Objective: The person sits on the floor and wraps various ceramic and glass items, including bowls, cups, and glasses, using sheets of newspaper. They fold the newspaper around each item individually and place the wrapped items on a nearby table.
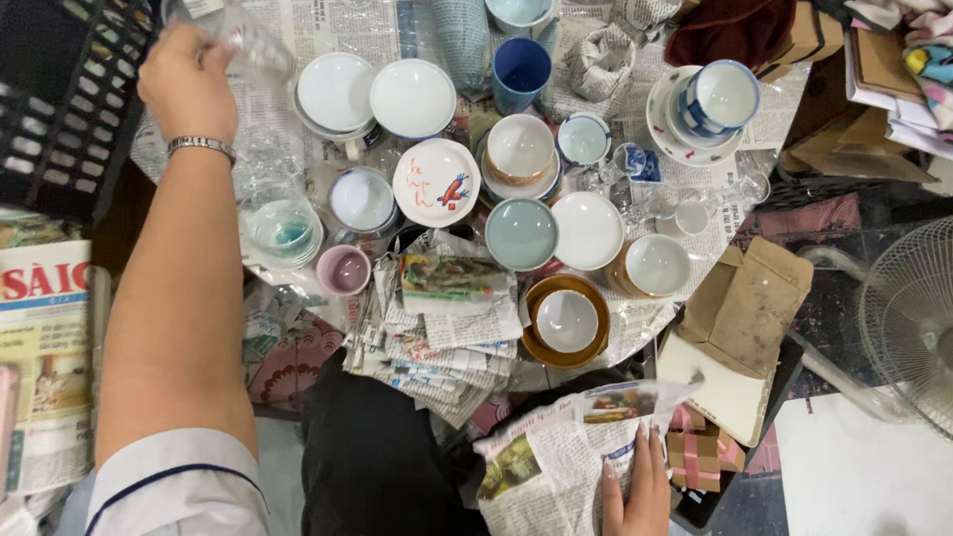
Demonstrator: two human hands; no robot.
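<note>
I take the blue cylindrical ceramic cup (520, 71) as my landmark; it stands at the far side of the spread of dishes.

The largest thing is the low surface covered with sheets of newspaper (328, 25), which goes all around the cup and carries many bowls and plates. Far to the left of the cup is the black plastic crate with a grid wall (62, 99). Toward me from the cup lies the stack of folded newspaper sheets (447, 337), and to the right of this stack, well right and toward me from the cup, lies the brown opened cardboard box (747, 308).

My left hand (187, 84) is raised well left of the cup, just beside the crate. Its fingers are curled around the clear drinking glass (248, 45), so the glass is in my grip above the left far part of the dishes. A silver metal watch (202, 147) is on this wrist.

My right hand (635, 491) is much nearer to me than the cup and to its right. It lies flat on the loose crumpled newspaper sheet (556, 447), the fingers straight and close together, pressing on the paper.

Between the cup and the folded stack stands the small white plate with red painting (437, 183).
</note>
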